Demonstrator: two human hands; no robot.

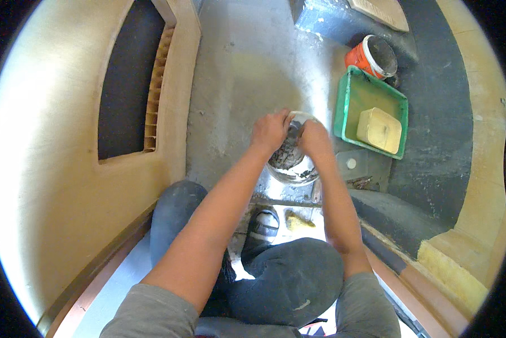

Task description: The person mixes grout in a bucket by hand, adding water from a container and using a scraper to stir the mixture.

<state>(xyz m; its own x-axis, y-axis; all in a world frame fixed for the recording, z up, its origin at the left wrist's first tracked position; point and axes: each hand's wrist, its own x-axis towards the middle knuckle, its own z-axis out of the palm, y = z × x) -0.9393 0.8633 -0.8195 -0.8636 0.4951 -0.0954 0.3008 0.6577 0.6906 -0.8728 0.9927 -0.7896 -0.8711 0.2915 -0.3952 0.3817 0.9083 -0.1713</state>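
Observation:
A round, shiny metal bowl [291, 179] stands on the floor in front of me. Dark grey, clumpy wet material [287, 156] lies inside it, and grey smears mark the inner wall. My left hand [271, 130] is at the bowl's far left side, its fingers curled in over the rim. Across from it, my right hand [315, 138] reaches in from the right with fingers bent down and closed. Whatever either hand grips is hidden behind the knuckles. Both hands are close together above the grey material.
To the right, a green tray [343, 121] holds murky liquid and a yellowish plastic tub [379, 129]. Behind it leans an orange-and-white bucket [371, 59]. A yellow sponge-like piece [299, 221] lies near my sandalled foot [263, 224]. A pale wooden panel [171, 129] bounds the left.

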